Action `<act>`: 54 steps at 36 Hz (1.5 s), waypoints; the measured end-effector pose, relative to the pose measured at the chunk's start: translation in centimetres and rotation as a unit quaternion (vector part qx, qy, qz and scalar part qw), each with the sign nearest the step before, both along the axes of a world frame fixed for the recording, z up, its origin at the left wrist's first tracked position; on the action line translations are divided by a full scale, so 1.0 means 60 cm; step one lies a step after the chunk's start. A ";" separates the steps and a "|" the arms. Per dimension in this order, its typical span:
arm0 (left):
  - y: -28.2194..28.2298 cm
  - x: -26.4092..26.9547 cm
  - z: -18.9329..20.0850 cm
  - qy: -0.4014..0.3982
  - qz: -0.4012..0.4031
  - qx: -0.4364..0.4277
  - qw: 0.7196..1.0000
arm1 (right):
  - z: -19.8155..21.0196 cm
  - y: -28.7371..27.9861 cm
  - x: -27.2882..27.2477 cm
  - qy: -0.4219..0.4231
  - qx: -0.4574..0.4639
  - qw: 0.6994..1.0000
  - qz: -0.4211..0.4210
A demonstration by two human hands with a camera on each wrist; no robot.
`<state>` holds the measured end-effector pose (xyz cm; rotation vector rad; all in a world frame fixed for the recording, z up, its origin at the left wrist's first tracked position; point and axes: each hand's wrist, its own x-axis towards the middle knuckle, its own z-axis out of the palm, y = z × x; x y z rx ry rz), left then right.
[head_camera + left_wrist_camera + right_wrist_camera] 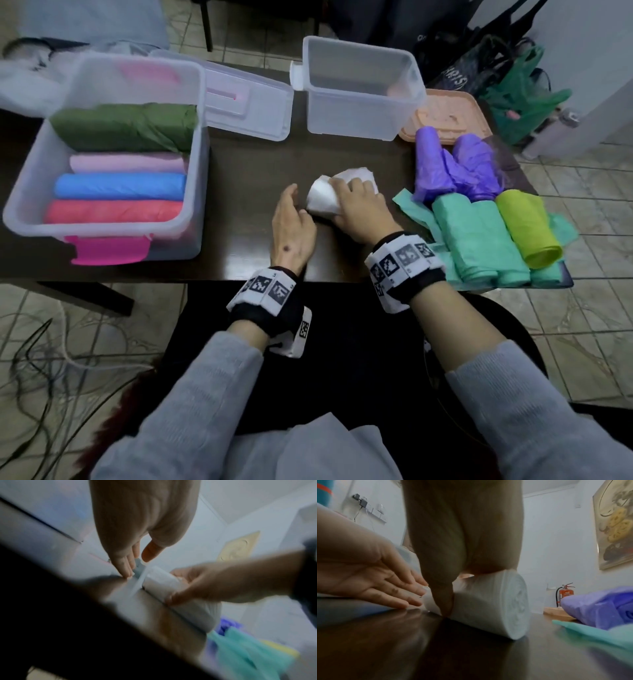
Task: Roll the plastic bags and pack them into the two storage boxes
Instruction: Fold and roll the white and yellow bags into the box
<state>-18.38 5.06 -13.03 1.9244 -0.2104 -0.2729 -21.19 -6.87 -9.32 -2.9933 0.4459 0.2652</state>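
Observation:
A rolled white plastic bag point(322, 200) lies on the dark table point(246, 192) in front of me. My right hand point(354, 209) grips it, fingers curled over the top and thumb on the near side, as the right wrist view shows on the white roll point(496, 601). My left hand point(293, 219) lies beside the roll's left end with straight fingers point(127, 566), tips down at the table and touching the roll's edge point(159, 582). The left storage box point(102, 229) holds green, pink, blue and red rolls. The right storage box point(349, 116) stands open at the back.
Purple bags point(455, 164), mint green rolls point(476, 236) and a yellow-green roll point(527, 226) lie at the table's right end. A clear lid point(246, 99) lies between the boxes and a peach lid point(448, 116) behind the purple bags. Cables trail on the tiled floor point(51, 359).

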 end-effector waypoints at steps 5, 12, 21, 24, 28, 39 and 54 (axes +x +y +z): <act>0.016 0.043 0.024 0.070 0.069 -0.001 0.995 | -0.009 -0.003 -0.005 -0.027 -0.012 0.999 0.031; 0.031 0.094 0.037 0.159 0.018 0.018 0.987 | 0.027 -0.023 -0.009 -0.128 0.254 0.959 0.002; 0.028 0.099 0.057 0.205 -0.070 0.045 0.975 | 0.043 -0.029 -0.012 -0.070 0.081 0.991 0.078; 0.024 0.097 0.057 0.197 -0.062 0.052 0.977 | 0.026 0.000 -0.009 -0.003 -0.002 0.994 0.113; 0.028 0.095 0.058 0.194 -0.051 0.029 0.979 | 0.007 0.017 0.007 0.016 -0.047 0.995 0.089; 0.046 0.089 0.069 0.306 -0.045 -0.009 0.951 | 0.069 -0.008 0.066 -0.183 0.499 0.837 -0.130; 0.064 0.102 0.059 0.102 -0.070 0.129 0.984 | 0.009 -0.021 0.025 -0.052 0.420 0.894 -0.144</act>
